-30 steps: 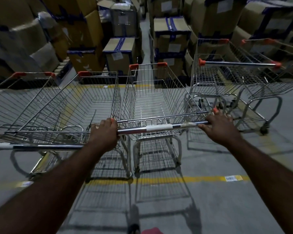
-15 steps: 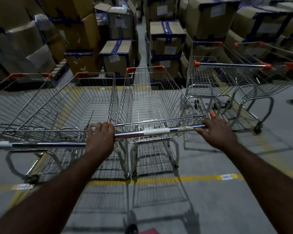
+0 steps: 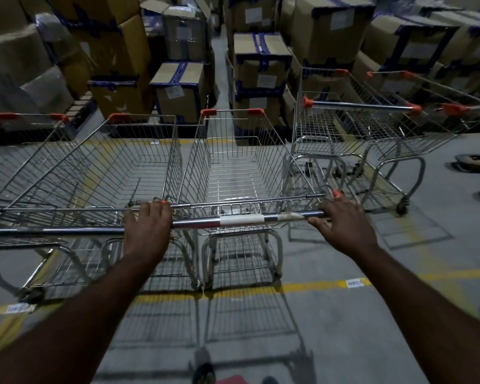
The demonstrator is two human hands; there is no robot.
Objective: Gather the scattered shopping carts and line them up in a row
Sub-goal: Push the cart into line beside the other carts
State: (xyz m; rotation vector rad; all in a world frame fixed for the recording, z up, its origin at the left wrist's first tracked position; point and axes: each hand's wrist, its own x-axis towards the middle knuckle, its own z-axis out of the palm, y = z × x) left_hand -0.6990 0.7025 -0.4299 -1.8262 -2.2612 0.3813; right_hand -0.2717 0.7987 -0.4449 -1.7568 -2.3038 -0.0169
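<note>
A wire shopping cart [image 3: 233, 173] with orange corner caps stands straight ahead of me. My left hand [image 3: 147, 231] grips the left end of its handle bar [image 3: 241, 219]. My right hand [image 3: 341, 228] grips the right end, fingers curled over the bar. Beside it on the left a second cart [image 3: 117, 173] stands parallel, and a third cart [image 3: 20, 151] stands further left. Two more carts stand at the right, turned sideways: one [image 3: 338, 126] close by and another [image 3: 432, 128] behind it.
Stacks of taped cardboard boxes [image 3: 178, 84] on pallets wall off the far side, with a narrow aisle [image 3: 219, 59] between them. A yellow floor line [image 3: 302, 286] runs under the carts' rear wheels. Flat objects [image 3: 474, 162] lie on the floor at the far right.
The held cart has rolled a little toward me and leftward, closer alongside the second cart. Both hands keep their hold on the handle bar.
</note>
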